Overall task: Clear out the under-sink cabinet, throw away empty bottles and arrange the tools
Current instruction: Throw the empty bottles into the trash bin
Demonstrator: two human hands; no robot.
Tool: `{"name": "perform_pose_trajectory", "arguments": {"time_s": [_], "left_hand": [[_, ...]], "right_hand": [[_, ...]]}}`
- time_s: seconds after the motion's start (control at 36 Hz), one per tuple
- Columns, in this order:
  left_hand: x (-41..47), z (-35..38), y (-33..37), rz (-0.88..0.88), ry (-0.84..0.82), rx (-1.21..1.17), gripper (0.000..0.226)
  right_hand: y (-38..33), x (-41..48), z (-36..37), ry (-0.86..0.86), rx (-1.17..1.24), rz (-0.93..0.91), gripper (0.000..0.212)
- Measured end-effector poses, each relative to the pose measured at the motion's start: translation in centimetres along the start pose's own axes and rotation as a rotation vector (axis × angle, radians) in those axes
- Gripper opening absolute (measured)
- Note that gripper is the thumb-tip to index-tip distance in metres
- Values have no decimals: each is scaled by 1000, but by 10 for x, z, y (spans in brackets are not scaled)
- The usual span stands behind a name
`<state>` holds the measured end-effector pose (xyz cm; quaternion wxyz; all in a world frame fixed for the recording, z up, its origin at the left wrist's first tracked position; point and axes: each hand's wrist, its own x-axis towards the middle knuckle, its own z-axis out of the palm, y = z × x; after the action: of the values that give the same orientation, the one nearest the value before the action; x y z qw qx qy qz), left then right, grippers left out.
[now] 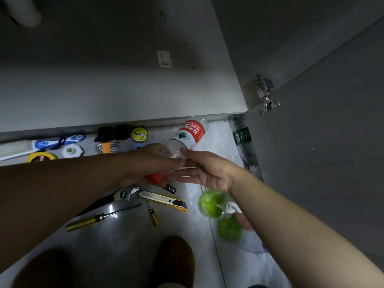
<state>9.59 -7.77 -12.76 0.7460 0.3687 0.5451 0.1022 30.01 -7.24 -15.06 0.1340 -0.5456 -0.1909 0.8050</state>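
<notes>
Between left hand [150,163] and right hand [207,171], bottle [191,132].

Looked down on a pale, glossy tiled floor [128,242], with a dark grout line [216,242] running toward its near edge. Found a thin clear plastic bag [252,246] by the floor's right edge, and two round green shapes [209,203] at its far end, too blurred to name. Made out two brown rounded shapes [173,260] at the near edge, a person's knees or feet. Caught a blurred pale thing [22,11] far off at upper left.
</notes>
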Motion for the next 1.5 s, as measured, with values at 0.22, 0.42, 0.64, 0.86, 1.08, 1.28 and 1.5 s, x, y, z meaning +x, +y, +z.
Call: {"name": "perform_pose_trajectory", "arguments": {"time_s": [0.22, 0.42, 0.64, 0.86, 1.08, 1.28, 1.5], "left_hand": [[16, -13, -18, -78, 72, 91, 45], [19, -21, -28, -41, 107, 67, 48], [23, -26, -35, -74, 130, 103, 51], [17, -25, -30, -76, 142, 138, 57], [15, -26, -29, -79, 72, 99, 50], [19, -27, -32, -73, 99, 66, 65], [-10, -35, -3, -36, 58, 78, 58]], "right_hand": [[-19, 13, -73, 970, -829, -166, 61], [-21, 27, -102, 1181, -1094, 158, 86], [-10, 31, -64, 1084, -1360, 183, 80], [-14, 32, -76, 1191, -1236, 115, 96], [-20, 37, -100, 1255, -1171, 180, 104], [-10, 40, -87, 1073, -1358, 117, 64], [-20, 10, -70, 958, -1636, -226, 49]]}}
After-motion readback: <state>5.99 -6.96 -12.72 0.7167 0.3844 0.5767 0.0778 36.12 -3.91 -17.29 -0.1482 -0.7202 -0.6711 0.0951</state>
